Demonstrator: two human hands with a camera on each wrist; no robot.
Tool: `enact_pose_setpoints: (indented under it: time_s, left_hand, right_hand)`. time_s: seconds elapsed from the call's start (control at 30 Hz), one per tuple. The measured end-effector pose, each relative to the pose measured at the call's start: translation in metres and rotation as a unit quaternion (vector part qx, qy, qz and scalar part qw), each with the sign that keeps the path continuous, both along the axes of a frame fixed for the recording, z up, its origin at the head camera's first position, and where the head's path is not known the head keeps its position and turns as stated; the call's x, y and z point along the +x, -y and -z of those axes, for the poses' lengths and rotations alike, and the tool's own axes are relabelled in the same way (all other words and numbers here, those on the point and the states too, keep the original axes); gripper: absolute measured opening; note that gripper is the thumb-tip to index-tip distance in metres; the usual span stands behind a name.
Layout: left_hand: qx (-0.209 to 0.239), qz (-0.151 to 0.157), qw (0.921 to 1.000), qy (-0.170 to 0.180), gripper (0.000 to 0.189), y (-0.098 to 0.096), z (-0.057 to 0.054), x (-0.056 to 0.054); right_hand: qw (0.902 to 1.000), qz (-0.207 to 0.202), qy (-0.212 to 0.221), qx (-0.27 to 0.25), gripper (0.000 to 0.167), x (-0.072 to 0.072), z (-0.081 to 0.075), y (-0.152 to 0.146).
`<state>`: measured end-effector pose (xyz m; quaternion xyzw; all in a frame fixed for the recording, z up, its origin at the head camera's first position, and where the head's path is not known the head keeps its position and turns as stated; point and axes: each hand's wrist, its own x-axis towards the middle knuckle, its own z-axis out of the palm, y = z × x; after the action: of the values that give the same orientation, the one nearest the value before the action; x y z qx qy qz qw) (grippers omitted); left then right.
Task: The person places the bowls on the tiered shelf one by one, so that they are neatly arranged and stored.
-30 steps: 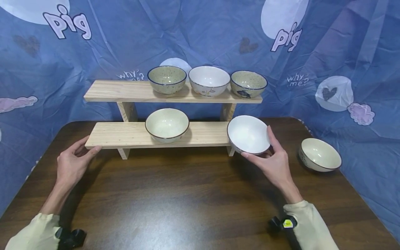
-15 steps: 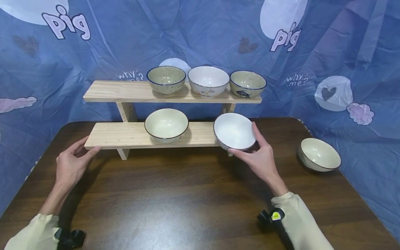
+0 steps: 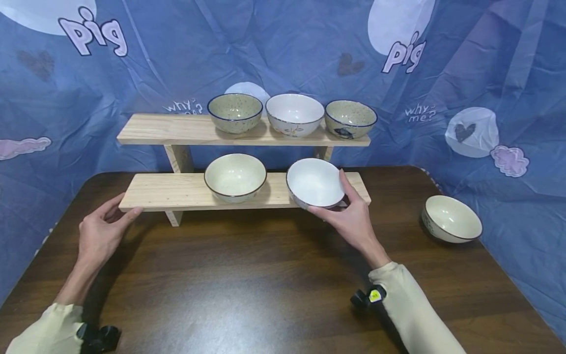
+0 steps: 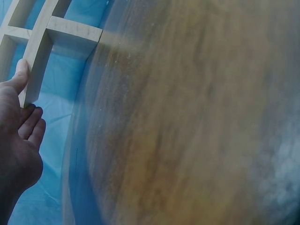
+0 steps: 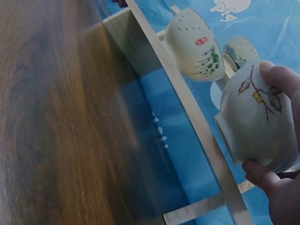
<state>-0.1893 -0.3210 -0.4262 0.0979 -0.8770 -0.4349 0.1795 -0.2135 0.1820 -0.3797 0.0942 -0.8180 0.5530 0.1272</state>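
Observation:
My right hand point(image 3: 349, 216) grips a white bowl point(image 3: 315, 183) by its right side, thumb at the front and fingers at the far side. The bowl is close over the right part of the lower board, dark-rimmed, with a branch and yellow fruit painted outside in the right wrist view. My left hand point(image 3: 102, 228) pinches the left end of the lower board point(image 3: 163, 191) of a two-tier wooden shelf; its thumb point(image 4: 21, 75) lies along the board. Left of the held bowl, a cream bowl point(image 3: 236, 177) with painted green and red marks stands upright on the same board.
On the upper board point(image 3: 163, 129) stand a speckled green bowl point(image 3: 235, 113), a white flowered bowl point(image 3: 295, 114) and a smaller speckled bowl point(image 3: 351, 119). Another cream bowl point(image 3: 452, 219) sits on the brown table point(image 3: 247, 275) near its right edge. A blue cloth point(image 3: 287, 44) hangs behind.
My right hand has carried the white bowl leftward, from beside the lower board's right end to over it, exposing that end. The left hand stays at the board's left end.

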Motion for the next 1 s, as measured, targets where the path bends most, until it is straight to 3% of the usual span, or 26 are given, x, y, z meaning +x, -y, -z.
enact_pose_setpoints:
  time_s: [0.33,0.73,1.0]
  left_hand:
    - [0.006,-0.003,1.0,-0.005,0.067,0.001,0.001,0.0]
    - [0.005,-0.003,1.0,-0.006,0.067,0.0,0.0,0.0]
    - [0.008,-0.003,0.9999,-0.007,0.067,0.0,0.0,0.001]
  right_hand:
    - [0.9998,-0.016,0.001,-0.015,0.11,-0.009,0.002,0.014]
    - [0.9998,-0.019,0.005,0.005,0.111,-0.021,0.004,0.023]
    - [0.9981,-0.033,0.033,0.04,0.113,-0.022,-0.002,0.024]
